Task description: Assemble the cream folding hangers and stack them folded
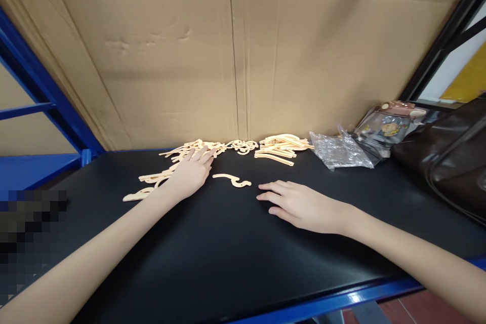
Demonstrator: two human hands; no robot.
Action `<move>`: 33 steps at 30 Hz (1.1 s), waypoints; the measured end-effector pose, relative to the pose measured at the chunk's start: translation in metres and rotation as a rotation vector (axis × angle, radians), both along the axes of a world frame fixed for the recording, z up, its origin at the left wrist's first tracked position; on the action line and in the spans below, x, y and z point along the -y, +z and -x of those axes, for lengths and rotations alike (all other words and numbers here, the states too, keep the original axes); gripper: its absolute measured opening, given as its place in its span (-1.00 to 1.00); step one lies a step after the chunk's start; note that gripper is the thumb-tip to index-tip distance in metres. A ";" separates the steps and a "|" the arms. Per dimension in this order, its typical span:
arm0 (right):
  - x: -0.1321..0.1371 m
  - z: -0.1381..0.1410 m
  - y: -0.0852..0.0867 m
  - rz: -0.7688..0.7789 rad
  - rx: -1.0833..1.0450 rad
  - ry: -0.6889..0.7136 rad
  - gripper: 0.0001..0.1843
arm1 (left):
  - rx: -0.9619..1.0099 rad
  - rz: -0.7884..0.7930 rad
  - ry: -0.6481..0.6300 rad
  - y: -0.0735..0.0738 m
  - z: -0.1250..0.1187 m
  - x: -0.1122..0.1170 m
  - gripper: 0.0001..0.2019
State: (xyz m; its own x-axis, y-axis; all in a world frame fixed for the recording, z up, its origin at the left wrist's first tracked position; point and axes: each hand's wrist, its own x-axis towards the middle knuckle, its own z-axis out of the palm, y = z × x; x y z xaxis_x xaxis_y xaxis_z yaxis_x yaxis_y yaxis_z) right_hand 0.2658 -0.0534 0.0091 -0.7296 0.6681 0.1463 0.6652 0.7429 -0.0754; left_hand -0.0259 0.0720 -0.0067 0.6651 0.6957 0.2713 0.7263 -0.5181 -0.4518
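Hook piece [232,179], pale and curved, lies alone on black table [228,263], between both hands. Left hand [190,174] open, palm down, fingers resting on loose pile [152,178] of like pieces. Right hand [304,206] open, flat on table, near hook piece, not touching. Neater stack [279,148] behind.

Only two arms and two hands of the person are in view. The left hand [189,176] is slim, with long, narrow fingers. The left forearm [94,253] is bare along its whole visible length, smooth and slender. The right hand [304,207] has the same build, and faint knuckle ridges show on its back. The right forearm [410,258] is bare as well. The nails are too small to make out.
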 end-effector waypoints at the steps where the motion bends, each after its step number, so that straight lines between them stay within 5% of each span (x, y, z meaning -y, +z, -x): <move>1: 0.000 0.000 0.000 0.003 -0.007 0.002 -0.61 | -0.005 0.003 -0.006 0.000 0.000 -0.001 -0.55; 19: 0.002 0.001 0.001 0.028 0.004 -0.024 -0.59 | 0.051 -0.049 -0.056 0.002 -0.014 0.009 -0.48; 33: 0.002 0.002 0.003 0.004 0.028 -0.025 -0.60 | 0.094 0.029 -0.239 -0.001 -0.025 0.025 -0.70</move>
